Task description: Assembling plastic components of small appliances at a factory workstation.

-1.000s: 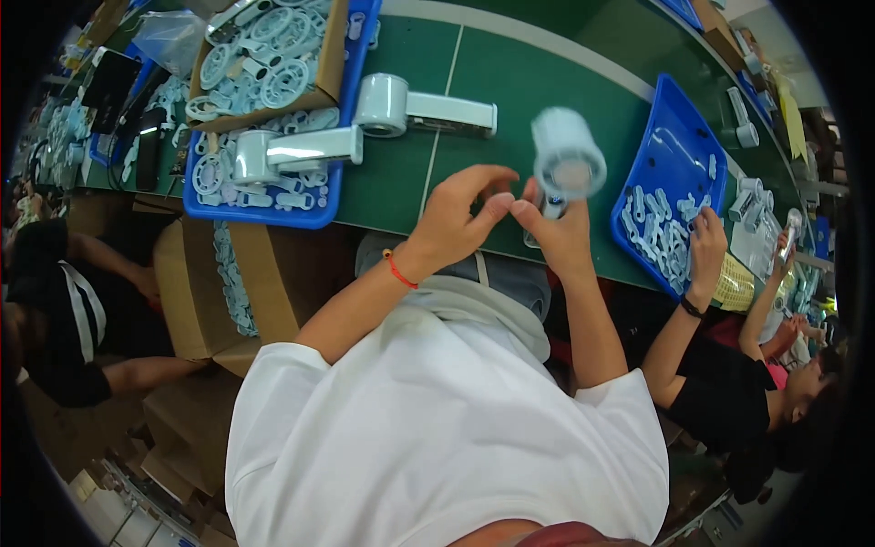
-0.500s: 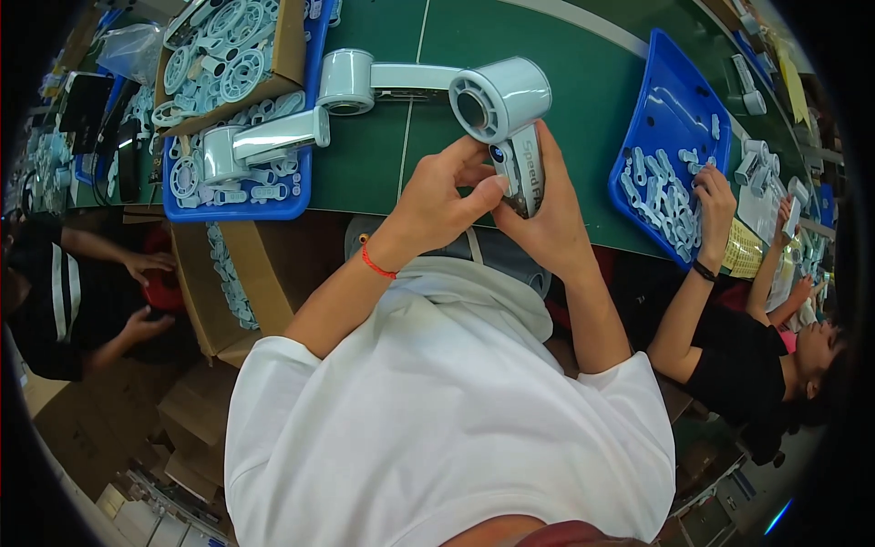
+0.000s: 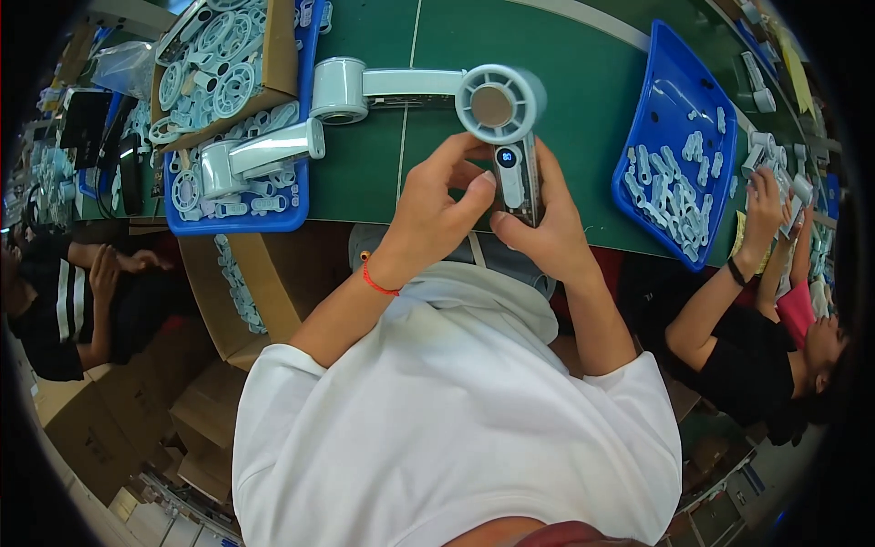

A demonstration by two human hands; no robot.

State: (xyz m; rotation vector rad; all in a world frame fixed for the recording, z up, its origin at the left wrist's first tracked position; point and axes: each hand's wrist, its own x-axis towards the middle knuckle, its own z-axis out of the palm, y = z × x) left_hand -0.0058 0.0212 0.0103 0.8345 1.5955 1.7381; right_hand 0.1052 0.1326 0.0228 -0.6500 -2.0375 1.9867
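Note:
A pale blue handheld fan [image 3: 516, 179] is upright between my hands, its round grilled head facing me and a small display lit on its handle. My right hand [image 3: 558, 228] is wrapped round the handle from the right. On the other side, my left hand [image 3: 436, 202] has its fingers curled at the top of the handle, its thumb beside the front panel. Just beyond, a second handheld fan [image 3: 339, 89] lies on the green table [image 3: 565, 55], its handle reaching behind the held fan's head.
At left, a blue tray [image 3: 264, 223] and a cardboard box [image 3: 283, 55] hold fan parts; another handheld fan [image 3: 264, 153] rests on the tray's parts. A blue tray [image 3: 670, 73] at right contains small pale pieces. Co-workers sit on both sides; an open carton [image 3: 205, 301] stands below the table edge.
The held fan has turned so its grille and lit display face me. The right co-worker's hand has moved from the blue tray to the fans farther right.

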